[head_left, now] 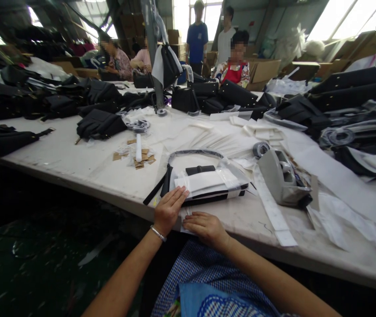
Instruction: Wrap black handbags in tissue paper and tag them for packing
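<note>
A black handbag (pixel 197 200) lies at the near edge of the table, with white wrapping sheet (pixel 201 179) and clear film over its front. Its wrapped handle (pixel 194 152) arches behind it, and a black strap hangs out at the left. My left hand (pixel 170 209) rests on the bag's lower left part, fingers stretched out flat. Just below the bag, at the table edge, my right hand (pixel 206 226) has its fingers bent together over a thin pale strip (pixel 184 229). Most of that strip is hidden under the fingers.
A grey tape dispenser (pixel 280 178) stands to the right, beside long white paper strips (pixel 274 211). Small brown cards (pixel 143 158) lie left of the bag. Black bags (pixel 100 124) are piled along the back, around a metal post (pixel 156 57). Several people are beyond the table.
</note>
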Tool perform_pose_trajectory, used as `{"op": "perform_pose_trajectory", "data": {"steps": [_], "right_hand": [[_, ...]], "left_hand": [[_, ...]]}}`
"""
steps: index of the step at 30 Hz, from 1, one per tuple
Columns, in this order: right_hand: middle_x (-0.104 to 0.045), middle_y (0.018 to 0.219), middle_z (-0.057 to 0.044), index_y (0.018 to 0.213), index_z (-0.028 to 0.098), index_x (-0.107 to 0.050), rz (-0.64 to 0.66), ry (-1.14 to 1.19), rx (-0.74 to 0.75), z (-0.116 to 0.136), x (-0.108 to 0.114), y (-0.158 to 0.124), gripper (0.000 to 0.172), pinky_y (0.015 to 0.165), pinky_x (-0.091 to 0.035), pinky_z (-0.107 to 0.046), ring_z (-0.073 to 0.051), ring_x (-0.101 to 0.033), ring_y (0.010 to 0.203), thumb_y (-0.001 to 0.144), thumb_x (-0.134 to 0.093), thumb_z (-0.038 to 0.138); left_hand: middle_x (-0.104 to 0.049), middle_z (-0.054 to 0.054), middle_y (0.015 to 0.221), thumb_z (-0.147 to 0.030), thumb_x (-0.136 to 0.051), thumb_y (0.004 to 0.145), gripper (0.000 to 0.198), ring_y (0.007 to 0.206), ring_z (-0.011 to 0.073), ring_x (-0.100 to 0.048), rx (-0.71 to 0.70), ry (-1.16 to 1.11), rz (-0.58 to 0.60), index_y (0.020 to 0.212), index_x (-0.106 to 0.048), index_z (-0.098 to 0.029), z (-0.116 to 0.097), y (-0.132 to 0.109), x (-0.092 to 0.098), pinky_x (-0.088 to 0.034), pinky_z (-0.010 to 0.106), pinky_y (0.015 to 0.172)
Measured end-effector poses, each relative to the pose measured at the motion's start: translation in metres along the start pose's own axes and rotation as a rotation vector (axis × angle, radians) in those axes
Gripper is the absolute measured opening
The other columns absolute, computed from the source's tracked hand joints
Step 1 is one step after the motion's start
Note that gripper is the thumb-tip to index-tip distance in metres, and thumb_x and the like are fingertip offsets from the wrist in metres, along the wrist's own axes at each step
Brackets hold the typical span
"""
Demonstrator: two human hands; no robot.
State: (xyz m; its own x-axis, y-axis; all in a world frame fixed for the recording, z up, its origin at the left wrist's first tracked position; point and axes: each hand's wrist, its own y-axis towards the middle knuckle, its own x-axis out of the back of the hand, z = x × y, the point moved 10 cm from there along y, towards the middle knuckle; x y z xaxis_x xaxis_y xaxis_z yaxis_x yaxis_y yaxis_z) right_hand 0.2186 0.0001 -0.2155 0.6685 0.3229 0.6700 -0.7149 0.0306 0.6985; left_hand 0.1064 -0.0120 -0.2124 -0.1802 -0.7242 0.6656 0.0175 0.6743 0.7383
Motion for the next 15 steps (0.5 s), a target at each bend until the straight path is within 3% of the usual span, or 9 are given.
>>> {"op": "perform_pose_trajectory", "data": {"steps": [8, 12, 15], "right_hand": [[-0.077, 0.100, -0.007, 0.106, 0.019, -0.068, -0.050, 0.062, -0.095, 0.019, 0.008, -0.016, 0.022, 0.089, -0.060, -0.035, -0.019, -0.074, 0.093, 0.098, -0.048, 0.014], [-0.077, 0.101, -0.006, 0.106, 0.019, -0.069, 0.036, 0.058, -0.016, 0.019, 0.022, 0.009, 0.020, 0.090, -0.059, -0.032, -0.016, -0.073, 0.091, 0.099, -0.051, 0.015], [-0.077, 0.100, -0.005, 0.107, 0.022, -0.070, 0.069, 0.071, -0.021, 0.003, 0.038, 0.035, 0.022, 0.086, -0.059, -0.030, -0.016, -0.073, 0.090, 0.098, -0.051, 0.016]], "left_hand": [[-0.062, 0.006, 0.137, -0.006, -0.047, 0.095, 0.052, 0.130, 0.0211, -0.056, 0.010, 0.020, 0.000, 0.144, -0.047, -0.025, -0.001, -0.004, -0.003, -0.051, 0.039, 0.104], [-0.063, 0.006, 0.137, -0.007, -0.049, 0.096, 0.050, 0.129, 0.0207, -0.056, -0.004, 0.026, 0.013, 0.143, -0.049, -0.024, -0.002, -0.003, -0.003, -0.050, 0.038, 0.105], [-0.063, 0.007, 0.136, -0.010, -0.051, 0.095, 0.048, 0.128, 0.0229, -0.056, 0.021, 0.047, -0.003, 0.140, -0.053, -0.026, -0.002, -0.003, -0.001, -0.050, 0.040, 0.104]]}}
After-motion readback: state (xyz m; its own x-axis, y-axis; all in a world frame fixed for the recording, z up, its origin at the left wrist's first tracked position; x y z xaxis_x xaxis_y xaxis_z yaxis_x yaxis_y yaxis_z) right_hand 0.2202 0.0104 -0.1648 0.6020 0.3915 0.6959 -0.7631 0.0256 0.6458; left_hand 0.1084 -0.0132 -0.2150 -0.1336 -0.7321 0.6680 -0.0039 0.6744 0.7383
